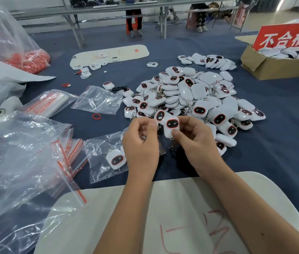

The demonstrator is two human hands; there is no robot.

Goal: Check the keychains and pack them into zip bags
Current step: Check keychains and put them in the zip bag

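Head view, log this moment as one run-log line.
step: checking | right hand: holds keychain | left hand: pinches it | pile: unpacked

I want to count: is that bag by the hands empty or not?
Not empty. The zip bag lying left of the left hand has a white keychain showing through its clear plastic.

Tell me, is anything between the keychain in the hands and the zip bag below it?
Nothing visible blocks it. The right hand pinches the keychain just above the zip bag; the left hand is over the bag's top edge.

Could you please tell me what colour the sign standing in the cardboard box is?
The sign in the brown cardboard box is red with white characters, seen in the head view.
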